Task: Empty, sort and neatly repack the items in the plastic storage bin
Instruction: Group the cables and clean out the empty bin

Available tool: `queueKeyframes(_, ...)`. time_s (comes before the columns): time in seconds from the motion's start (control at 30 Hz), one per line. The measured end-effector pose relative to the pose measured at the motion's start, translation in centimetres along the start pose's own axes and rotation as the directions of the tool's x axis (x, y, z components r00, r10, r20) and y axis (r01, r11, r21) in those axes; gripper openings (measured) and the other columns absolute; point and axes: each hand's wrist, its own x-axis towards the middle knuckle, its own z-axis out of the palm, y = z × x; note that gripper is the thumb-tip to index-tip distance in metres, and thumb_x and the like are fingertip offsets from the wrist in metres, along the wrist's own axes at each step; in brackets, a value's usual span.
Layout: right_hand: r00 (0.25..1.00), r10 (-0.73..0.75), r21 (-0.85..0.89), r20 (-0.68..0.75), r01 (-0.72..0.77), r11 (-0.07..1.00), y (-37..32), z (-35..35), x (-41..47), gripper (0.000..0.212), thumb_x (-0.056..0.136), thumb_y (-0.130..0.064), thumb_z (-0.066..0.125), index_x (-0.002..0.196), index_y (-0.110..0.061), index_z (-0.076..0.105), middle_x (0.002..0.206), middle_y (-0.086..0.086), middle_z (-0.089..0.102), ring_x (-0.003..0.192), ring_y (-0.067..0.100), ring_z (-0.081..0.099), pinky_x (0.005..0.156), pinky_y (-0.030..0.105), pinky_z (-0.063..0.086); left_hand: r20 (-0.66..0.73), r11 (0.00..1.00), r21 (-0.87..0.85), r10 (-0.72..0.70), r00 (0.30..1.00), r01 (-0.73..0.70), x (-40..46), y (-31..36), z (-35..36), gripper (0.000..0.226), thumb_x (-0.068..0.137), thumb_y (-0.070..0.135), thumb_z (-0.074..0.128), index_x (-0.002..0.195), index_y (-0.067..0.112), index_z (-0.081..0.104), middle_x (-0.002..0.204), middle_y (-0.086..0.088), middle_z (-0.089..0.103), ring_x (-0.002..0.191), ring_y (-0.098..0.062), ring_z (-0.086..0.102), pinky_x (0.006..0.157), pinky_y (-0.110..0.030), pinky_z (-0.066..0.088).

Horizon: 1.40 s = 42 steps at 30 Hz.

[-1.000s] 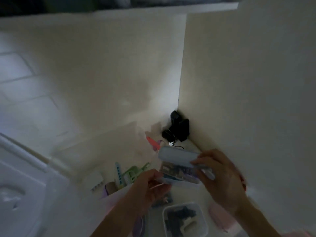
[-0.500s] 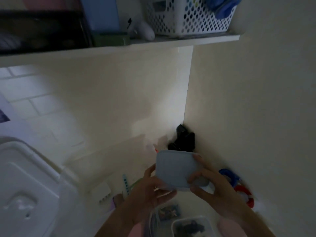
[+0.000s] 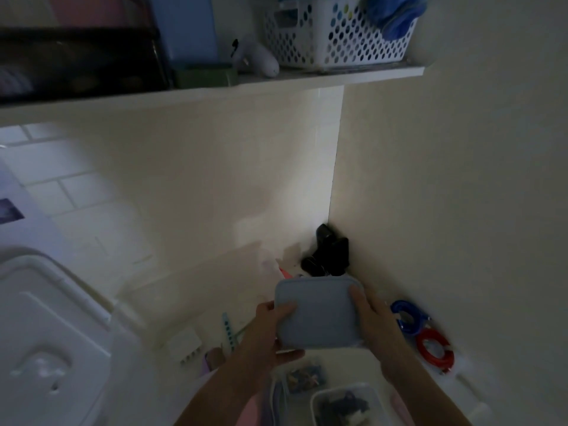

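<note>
Since a moment ago the grey-blue lidded case [image 3: 318, 312] is sitting lower and flatter, lid facing the camera. The left hand [image 3: 270, 332] and right hand [image 3: 373, 321] are gripping its opposite sides above the white surface [image 3: 347, 361], with blue and red cable coils [image 3: 422, 333] lying to the right by the wall.

Matt, smooth blue-grey plastic on the lidded box [image 3: 318, 312], no shine on its flat face. Below it, a clear plastic tub [image 3: 344, 405] with cloudy, see-through walls. At the left, the white bin lid [image 3: 49, 339] reads as moulded plastic with a soft sheen. Up on the shelf, the perforated basket [image 3: 335, 35] is glossy white plastic. The red cable coil [image 3: 435, 352] and blue cable coil [image 3: 407, 316] look rubbery and smooth. The wall [image 3: 445, 195] is matt cream paint.
</note>
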Motion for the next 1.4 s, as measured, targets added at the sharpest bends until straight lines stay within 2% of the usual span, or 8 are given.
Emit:
queueKeyframes(0.1,0.999,-0.043,-0.046,-0.021,0.042,0.998,0.3,0.5,-0.4,0.032,0.101,-0.044,0.044,0.097,-0.017,0.061,0.095,0.004,0.061,0.088,0.017,0.059,0.077,0.036,0.046,-0.187,0.993,0.114,0.023,0.982,-0.002,0.3,1.4,0.9,0.047,0.078,0.056,0.066,0.109,0.021,0.065,0.11,-0.005,0.069,0.089,-0.025,0.065,0.072,-0.033,0.052)
queueKeyframes(0.2,1.0,0.004,-0.009,-0.01,-0.004,1.0,-0.4,0.8,-0.7,0.025,0.103,-0.039,0.042,0.105,-0.019,0.056,0.094,-0.005,0.054,0.084,0.005,0.05,0.07,0.03,0.038,-0.29,0.925,0.377,0.167,0.942,-0.047,0.8,1.7,1.5,0.093,0.06,0.092,0.044,0.112,0.018,0.066,0.115,-0.005,0.066,0.108,-0.026,0.062,0.093,-0.035,0.045)
queueKeyframes(0.3,0.999,-0.001,0.012,-0.04,0.002,1.0,-0.9,0.9,-0.8,0.017,0.103,-0.042,0.038,0.105,-0.028,0.047,0.092,-0.008,0.046,0.081,0.005,0.045,0.083,0.033,0.037,-0.279,0.793,0.597,0.346,0.896,-0.121,0.9,1.0,1.8,0.077,0.088,0.078,0.032,0.122,0.015,0.06,0.125,-0.016,0.06,0.117,-0.03,0.057,0.092,-0.035,0.04)
queueKeyframes(0.63,0.962,-0.142,-0.101,-0.232,0.121,0.988,0.0,0.7,-0.6,0.037,0.099,-0.054,0.041,0.099,-0.021,0.057,0.085,-0.006,0.06,0.078,0.008,0.057,0.072,0.037,0.049,-0.314,0.801,0.566,0.43,0.847,-0.196,1.9,0.7,2.1,0.06,0.084,0.078,0.044,0.09,0.021,0.062,0.103,-0.007,0.065,0.094,-0.026,0.059,0.079,-0.03,0.036)
queueKeyframes(0.97,0.984,-0.059,-0.057,-0.17,0.05,0.997,1.0,-0.6,-0.2,0.033,0.097,-0.055,0.043,0.107,-0.026,0.057,0.097,0.001,0.059,0.082,0.011,0.055,0.075,0.034,0.041,-0.221,0.766,0.607,0.419,0.881,-0.212,1.7,-0.5,3.0,0.078,0.03,0.089,0.067,0.072,0.024,0.068,0.085,0.0,0.075,0.076,-0.015,0.071,0.071,-0.038,0.06)
queueKeyframes(1.1,0.967,-0.076,-0.07,-0.244,0.061,0.996,2.1,-1.1,0.1,0.031,0.094,-0.059,0.046,0.101,-0.031,0.057,0.096,-0.001,0.062,0.086,0.016,0.06,0.08,0.041,0.051,-0.152,0.786,0.573,0.381,0.912,-0.232,2.0,-0.7,3.6,0.093,0.034,0.09,0.062,0.096,0.022,0.068,0.1,0.004,0.071,0.086,-0.013,0.068,0.077,-0.036,0.058)
queueKeyframes(1.27,0.993,0.0,0.048,-0.116,0.005,0.999,3.1,-2.3,0.4,0.04,0.09,-0.061,0.047,0.103,-0.025,0.056,0.107,0.003,0.06,0.093,0.015,0.059,0.078,0.037,0.045,-0.064,0.77,0.595,0.333,0.941,-0.232,2.5,-1.8,4.1,0.102,0.033,0.081,0.076,0.118,0.025,0.066,0.114,0.004,0.069,0.099,-0.015,0.068,0.086,-0.039,0.058)
queueKeyframes(1.4,0.981,0.113,0.188,0.159,-0.143,0.972,6.3,-4.3,0.0,0.068,0.073,-0.06,0.075,0.126,-0.022,0.055,0.123,0.0,0.064,0.107,0.022,0.066,0.083,0.039,0.056,-0.143,0.799,0.592,0.226,0.964,-0.1,3.9,-4.3,4.2,0.074,0.052,0.065,0.087,0.104,0.015,0.068,0.094,0.005,0.067,0.074,-0.009,0.066,0.055,-0.022,0.055)
